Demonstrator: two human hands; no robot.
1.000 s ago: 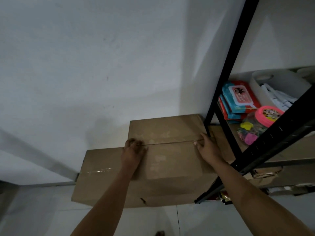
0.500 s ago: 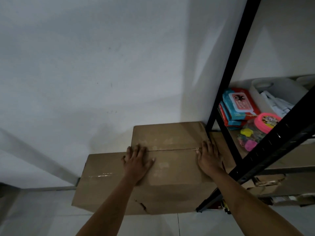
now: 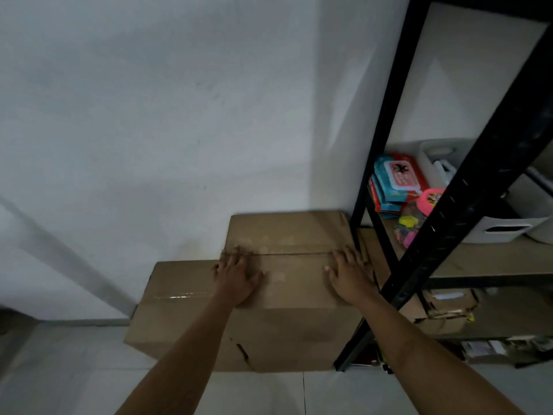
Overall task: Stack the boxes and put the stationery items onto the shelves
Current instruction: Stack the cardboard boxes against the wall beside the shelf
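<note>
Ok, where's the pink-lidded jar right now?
In the head view, the clear plastic jar with the pink lid stands right of centre on the shelf, just in front of the stacked red-and-teal packets.

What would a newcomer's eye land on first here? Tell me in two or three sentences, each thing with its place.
First, the two hands pressed flat on the top box in the middle: the left hand near its left edge, the right hand near its right. That box sits on a wider box against the white wall. To the right, a black shelf holds bright packets and a pink-lidded jar.
</note>
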